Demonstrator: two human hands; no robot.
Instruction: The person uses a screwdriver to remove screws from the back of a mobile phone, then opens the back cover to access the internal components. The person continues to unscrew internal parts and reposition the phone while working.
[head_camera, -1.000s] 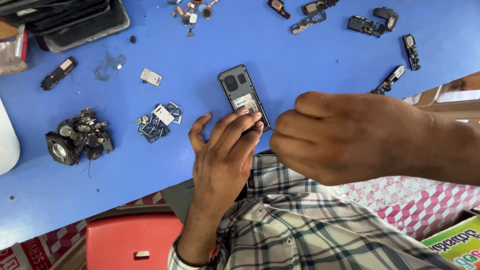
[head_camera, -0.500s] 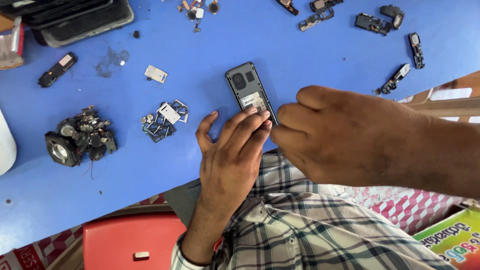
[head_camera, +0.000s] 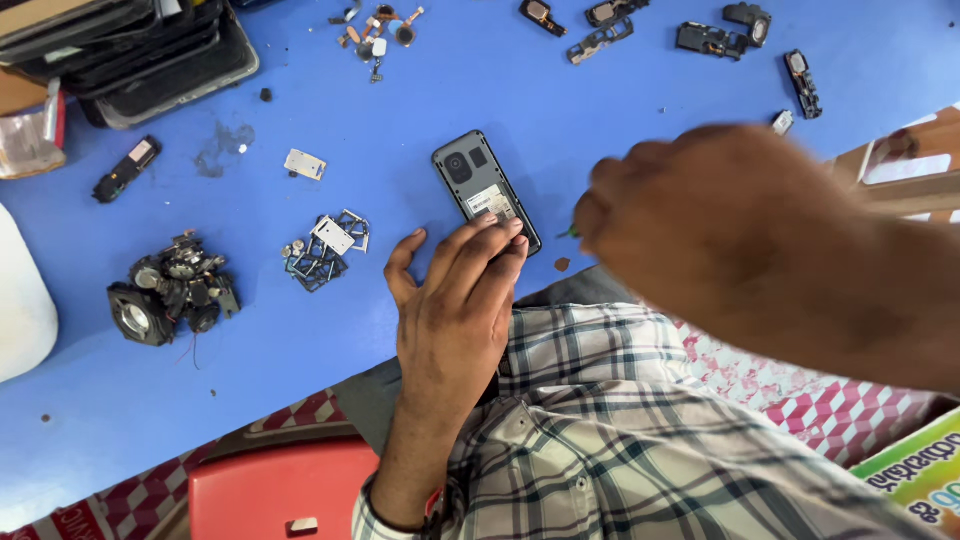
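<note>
I'm looking down at the blue desk (head_camera: 620, 130). My left hand (head_camera: 455, 300) is lying flat with fingers stretched out, fingertips (head_camera: 505, 240) pressing on the near end of the dark grey phone (head_camera: 485, 190), pinning it rather than gripping it. The phone is lying back-up near the desk's near edge, angled, camera end pointing away from me. My right hand (head_camera: 720, 215) is hovering just right of the phone, blurred; fingers are curled in and pinching something thin with a green tip (head_camera: 568, 234), too small to identify, so I can't tell how firmly it's closed. The tip is sitting just beside the phone's near right corner; I can't tell whether it's touching. Left of the phone, a small pile of metal brackets (head_camera: 328, 250) is lying near my thumb. Further left, a heap of black camera-like modules (head_camera: 170, 295) is sitting. A small silver chip (head_camera: 305, 164) is lying apart above the brackets. Dark trays (head_camera: 150, 50) are stacking at the far left corner. Loose black parts (head_camera: 720, 35) are scattering along the far right edge.
</note>
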